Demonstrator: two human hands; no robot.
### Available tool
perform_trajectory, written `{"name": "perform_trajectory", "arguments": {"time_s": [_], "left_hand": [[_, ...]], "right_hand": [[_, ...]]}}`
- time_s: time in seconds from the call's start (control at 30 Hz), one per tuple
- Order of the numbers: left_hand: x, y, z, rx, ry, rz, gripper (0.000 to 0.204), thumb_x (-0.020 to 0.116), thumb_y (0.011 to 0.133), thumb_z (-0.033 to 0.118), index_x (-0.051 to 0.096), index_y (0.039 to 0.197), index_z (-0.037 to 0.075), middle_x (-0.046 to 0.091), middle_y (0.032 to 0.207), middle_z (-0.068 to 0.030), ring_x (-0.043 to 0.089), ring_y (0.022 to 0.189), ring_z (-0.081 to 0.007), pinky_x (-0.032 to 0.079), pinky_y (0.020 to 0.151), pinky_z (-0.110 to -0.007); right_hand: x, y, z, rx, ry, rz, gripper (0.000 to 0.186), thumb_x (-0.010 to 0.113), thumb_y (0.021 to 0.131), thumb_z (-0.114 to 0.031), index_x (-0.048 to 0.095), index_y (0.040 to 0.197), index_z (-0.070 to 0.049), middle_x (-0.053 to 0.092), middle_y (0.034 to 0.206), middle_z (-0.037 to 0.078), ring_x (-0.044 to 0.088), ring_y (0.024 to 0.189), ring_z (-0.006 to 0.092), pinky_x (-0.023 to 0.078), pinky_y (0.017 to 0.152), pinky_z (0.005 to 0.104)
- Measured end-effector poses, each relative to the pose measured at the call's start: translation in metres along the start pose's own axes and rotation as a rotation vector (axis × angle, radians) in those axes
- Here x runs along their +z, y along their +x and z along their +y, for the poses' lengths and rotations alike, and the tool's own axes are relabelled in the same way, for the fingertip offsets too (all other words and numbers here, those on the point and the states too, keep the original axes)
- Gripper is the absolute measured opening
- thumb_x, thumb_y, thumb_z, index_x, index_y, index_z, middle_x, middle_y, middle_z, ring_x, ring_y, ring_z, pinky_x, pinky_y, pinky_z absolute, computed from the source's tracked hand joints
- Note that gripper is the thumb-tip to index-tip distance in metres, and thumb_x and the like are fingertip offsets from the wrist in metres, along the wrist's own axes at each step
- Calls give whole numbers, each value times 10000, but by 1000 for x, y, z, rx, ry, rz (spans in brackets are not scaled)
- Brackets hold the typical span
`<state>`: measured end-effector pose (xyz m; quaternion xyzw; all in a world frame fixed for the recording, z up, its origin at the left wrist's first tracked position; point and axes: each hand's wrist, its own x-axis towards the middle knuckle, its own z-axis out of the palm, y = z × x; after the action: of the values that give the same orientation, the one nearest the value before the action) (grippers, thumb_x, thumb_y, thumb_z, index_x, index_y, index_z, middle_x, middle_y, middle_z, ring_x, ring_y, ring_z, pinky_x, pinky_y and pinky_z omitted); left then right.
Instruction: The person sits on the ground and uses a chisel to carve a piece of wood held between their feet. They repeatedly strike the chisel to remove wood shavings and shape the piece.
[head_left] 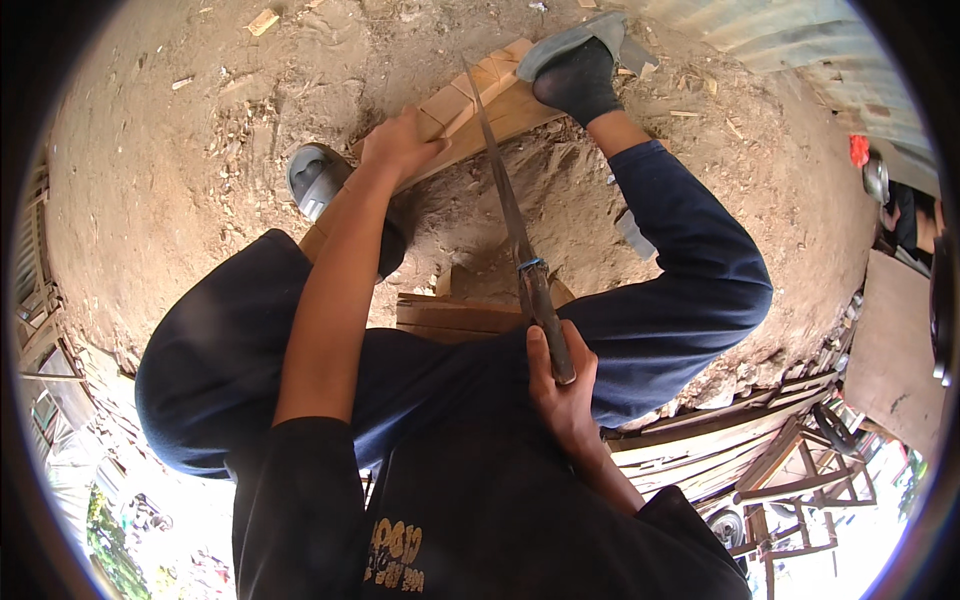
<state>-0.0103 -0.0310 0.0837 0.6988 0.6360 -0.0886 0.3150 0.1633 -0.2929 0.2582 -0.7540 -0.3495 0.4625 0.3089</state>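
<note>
My right hand (563, 385) is closed round the straight dark wooden handle of a long, tapering saw (510, 200). Its blade shows nearly edge-on and points away from me, with a blue binding where it meets the handle. The blade's tip is by a pale wood strip (445, 105) with several crosswise lines on it; whether they touch I cannot tell. My left hand (402, 145) presses on the strip's near left part, its fingers gripping the edge. Beside the strip lies a wider wooden board (500, 122). My right foot in a grey sandal (575, 60) rests on their far right end.
My left sandal (320, 180) stands at the board's left end. Wooden planks (450, 315) lie beneath my legs on dirt ground strewn with chips. Corrugated metal sheeting (790, 40) stands at the far right, stacked timber (720, 440) and a wooden frame (800, 490) at the near right.
</note>
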Motion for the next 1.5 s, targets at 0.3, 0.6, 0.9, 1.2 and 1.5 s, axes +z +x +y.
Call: {"name": "perform_trajectory", "arguments": {"time_s": [0.3, 0.6, 0.9, 1.2, 1.5], "left_hand": [[2, 8, 3, -45, 29, 2, 739, 711, 836, 563, 512, 1297, 20, 681, 1191, -235, 653, 1135, -395, 524, 974, -464], [7, 10, 0, -18, 17, 43, 739, 712, 839, 563, 507, 1305, 28, 672, 1211, -237, 648, 1146, -394, 521, 979, -465], [6, 8, 1, -23, 27, 24, 732, 717, 837, 557, 503, 1309, 41, 662, 1223, -247, 650, 1142, -396, 527, 975, -471], [7, 7, 0, -3, 22, 50, 733, 721, 834, 563, 509, 1300, 38, 680, 1172, -247, 664, 1106, -403, 540, 948, -480], [9, 10, 3, 6, 55, 42, 696, 712, 837, 557, 524, 1243, 25, 696, 1112, -257, 672, 1071, -422, 538, 925, -505]], "right_hand": [[25, 12, 2, -79, 11, 56, 271, 661, 970, -117, 505, 779, -3, 503, 562, 99, 441, 501, 88, 381, 459, 319], [14, -1, 5, -110, -71, -16, 258, 659, 965, -118, 519, 787, 6, 542, 578, 137, 502, 488, 126, 418, 476, 351], [-2, 5, 10, -31, 26, -32, 271, 639, 983, -134, 528, 775, -2, 467, 569, 53, 417, 568, 52, 372, 487, 301], [-6, 21, 3, -24, 17, -38, 279, 644, 986, -150, 531, 774, -7, 439, 565, 49, 380, 578, 53, 350, 484, 310], [6, 51, -2, -101, 4, -10, 256, 660, 969, -136, 558, 783, 7, 492, 568, 105, 411, 562, 75, 376, 490, 330]]}}
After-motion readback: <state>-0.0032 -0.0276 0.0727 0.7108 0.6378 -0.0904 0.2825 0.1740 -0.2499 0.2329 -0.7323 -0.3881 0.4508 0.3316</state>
